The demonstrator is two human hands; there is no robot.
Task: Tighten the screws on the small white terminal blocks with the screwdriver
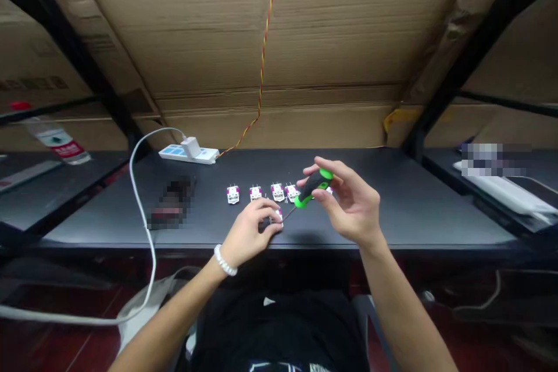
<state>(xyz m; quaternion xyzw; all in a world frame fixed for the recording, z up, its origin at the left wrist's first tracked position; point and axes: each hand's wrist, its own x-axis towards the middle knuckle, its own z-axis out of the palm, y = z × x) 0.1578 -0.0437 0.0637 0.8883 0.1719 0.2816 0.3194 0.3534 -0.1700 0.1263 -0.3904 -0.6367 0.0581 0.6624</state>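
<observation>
My right hand [351, 203] grips the black and green handle of a screwdriver [313, 187]. Its thin shaft slants down to the left, and the tip meets or nearly meets a small white and purple part [279, 220]. My left hand [253, 229] pinches that part against the tabletop near the front edge. Something black also shows under the left fingers, mostly hidden. Behind the hands, several similar parts stand in a row, among them a white and purple one [233, 193] at the left end; the right hand partly covers the far right one.
The dark tabletop [392, 221] ends at a front edge near my body. A white power strip [207, 156] with a plugged-in adapter lies at the back left, its white cable [135, 186] looping down the left side. A blurred dark object [172, 203] lies left. Cardboard [326, 40] walls the back.
</observation>
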